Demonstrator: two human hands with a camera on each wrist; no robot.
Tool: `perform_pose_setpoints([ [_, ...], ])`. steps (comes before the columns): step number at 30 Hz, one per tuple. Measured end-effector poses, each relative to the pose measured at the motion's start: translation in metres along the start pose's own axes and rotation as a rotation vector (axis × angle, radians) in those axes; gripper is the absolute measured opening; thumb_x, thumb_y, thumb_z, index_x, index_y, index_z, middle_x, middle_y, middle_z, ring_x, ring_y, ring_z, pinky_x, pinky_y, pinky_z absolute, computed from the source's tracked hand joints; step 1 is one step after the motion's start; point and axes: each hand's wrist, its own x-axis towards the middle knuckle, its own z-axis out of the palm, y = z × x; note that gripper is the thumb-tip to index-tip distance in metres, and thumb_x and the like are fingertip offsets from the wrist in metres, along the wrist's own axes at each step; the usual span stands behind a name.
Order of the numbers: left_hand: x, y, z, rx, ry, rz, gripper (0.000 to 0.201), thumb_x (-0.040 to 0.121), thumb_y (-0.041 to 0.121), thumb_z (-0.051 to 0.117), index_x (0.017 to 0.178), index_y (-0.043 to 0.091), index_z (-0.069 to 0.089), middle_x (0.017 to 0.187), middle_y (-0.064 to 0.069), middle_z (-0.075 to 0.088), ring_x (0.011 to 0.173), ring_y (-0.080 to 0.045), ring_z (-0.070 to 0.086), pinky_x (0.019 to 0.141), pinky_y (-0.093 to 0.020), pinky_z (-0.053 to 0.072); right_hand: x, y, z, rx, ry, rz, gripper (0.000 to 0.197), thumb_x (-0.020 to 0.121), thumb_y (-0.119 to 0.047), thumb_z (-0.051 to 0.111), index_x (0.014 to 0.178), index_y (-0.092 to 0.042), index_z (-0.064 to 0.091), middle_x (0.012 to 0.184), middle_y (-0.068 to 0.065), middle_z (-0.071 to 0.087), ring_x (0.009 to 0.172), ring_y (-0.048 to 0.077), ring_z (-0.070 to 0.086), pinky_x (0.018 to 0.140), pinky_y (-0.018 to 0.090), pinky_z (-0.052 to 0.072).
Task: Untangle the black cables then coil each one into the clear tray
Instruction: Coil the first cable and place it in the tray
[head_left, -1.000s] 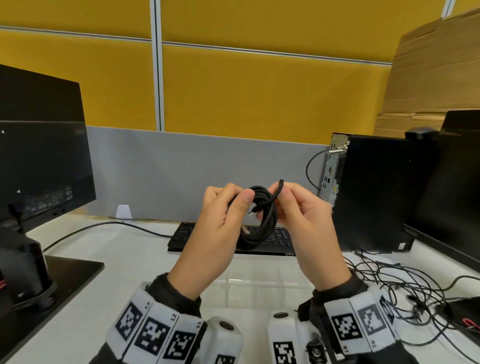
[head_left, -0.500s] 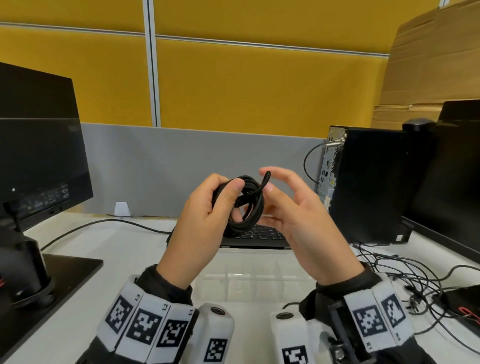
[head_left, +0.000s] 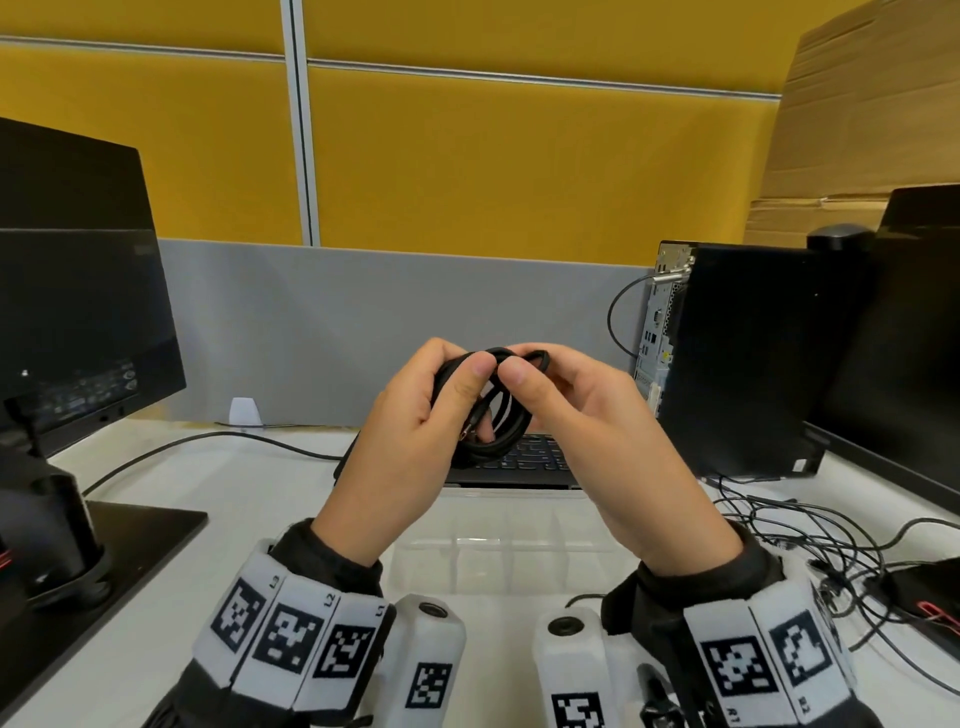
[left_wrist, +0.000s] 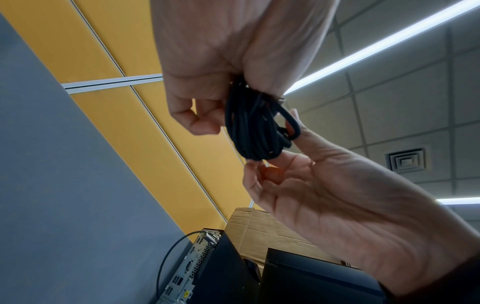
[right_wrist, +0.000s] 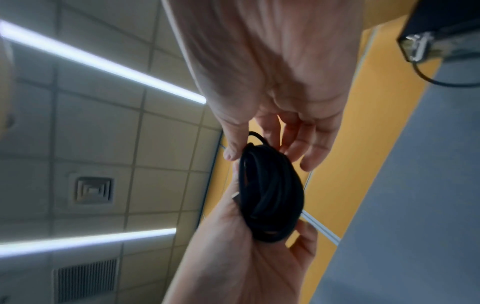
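- Yellow fabric partition behind white glossy bench (head_left: 249, 499).
- Left hand (head_left: 410, 441) grip curled round coiled, round-section matte black cable (head_left: 493, 415), raised above ribbed clear tray (head_left: 498, 551).
- Right hand (head_left: 597, 415) pinches top loop.

The clear tray (head_left: 498, 540) sits before the keyboard (head_left: 535, 457), loose cables (head_left: 810, 540) seemingly right of it
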Motion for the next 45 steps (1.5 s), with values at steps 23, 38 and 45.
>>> perform_pose_setpoints([
  [23,-0.004,0.005,0.01,0.022,0.129,0.009,0.026,0.089,0.036,0.046,0.079,0.012,0.051,0.056,0.014,0.056,0.054,0.0,0.051,0.056,-0.011,0.041,0.002,0.009,0.008,0.455,-0.041,0.093,0.043,0.083,-0.035,0.052,0.111,-0.003,0.048,0.069,0.004,0.061,0.072,0.017,0.061,0.072,0.025,0.051],
  [38,0.0,-0.002,-0.006,0.198,0.291,0.022,0.021,0.088,0.036,0.056,0.079,0.019,0.05,0.062,0.013,0.06,0.062,-0.003,0.056,0.053,-0.011,0.04,-0.022,-0.02,0.007,-0.354,0.068,-0.101,0.035,0.075,-0.058,0.059,0.088,-0.027,0.05,0.078,-0.01,0.053,0.068,0.004,0.049,0.059,0.017,0.041],
  [45,0.002,-0.001,-0.009,0.229,0.298,0.036,0.022,0.089,0.035,0.056,0.081,0.015,0.048,0.062,0.007,0.056,0.06,0.0,0.054,0.052,-0.012,0.039,-0.009,-0.026,0.027,-1.262,0.016,-0.183,0.021,0.097,-0.038,0.033,0.088,-0.021,0.04,0.068,-0.009,0.05,0.055,0.016,0.037,0.042,0.022,0.016],
])
